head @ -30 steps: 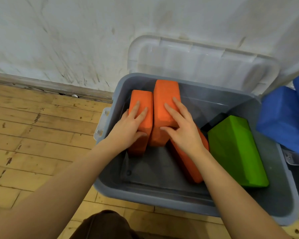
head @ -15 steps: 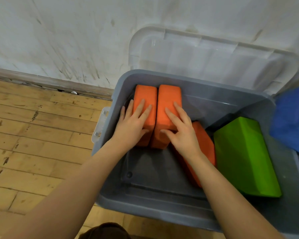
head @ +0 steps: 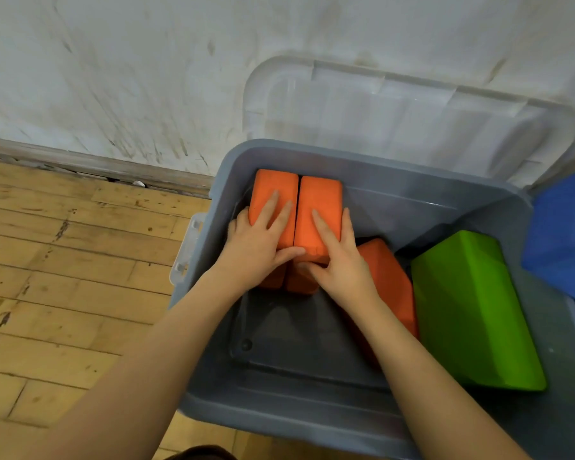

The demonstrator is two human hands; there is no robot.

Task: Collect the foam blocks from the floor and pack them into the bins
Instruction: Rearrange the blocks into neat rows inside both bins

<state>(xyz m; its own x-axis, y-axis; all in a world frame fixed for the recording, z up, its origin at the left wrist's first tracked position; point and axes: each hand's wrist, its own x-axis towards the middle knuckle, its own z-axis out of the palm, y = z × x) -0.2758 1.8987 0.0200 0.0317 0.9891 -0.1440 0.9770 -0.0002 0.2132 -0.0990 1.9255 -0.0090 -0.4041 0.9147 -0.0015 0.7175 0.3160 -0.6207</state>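
Two bare hands reach into a grey plastic bin point(head: 213, 207) that sits on a wooden floor point(head: 73, 267) against a scuffed white wall point(head: 113, 78). The left hand point(head: 258, 247) lies flat on the left orange block point(head: 273, 194), fingers straight and slightly spread across its top face, thumb stretched toward 3 o'clock under the neighbouring block's near edge. The right hand point(head: 341, 260) lies flat on the right orange block point(head: 319, 207), fingers straight and a little apart, thumb tucked at the block's near end. Neither hand curls around anything; both press with open palms.

Three orange foam blocks are visible. Two stand side by side, touching, in the bin's far-left corner at about 11 o'clock. The third orange block point(head: 389, 280) leans at 3 o'clock of them, partly hidden under the right wrist and forearm. One green block point(head: 472, 310) leans beside it along the bin's right side. One blue block point(head: 565, 237) sits at the picture's right edge, outside this bin and cut off by the frame.

One clear lid point(head: 395, 121) stands propped against the wall behind the bin. The bin's near rim and right end run out of view, and the lower ends of the two upright blocks are covered by the hands.
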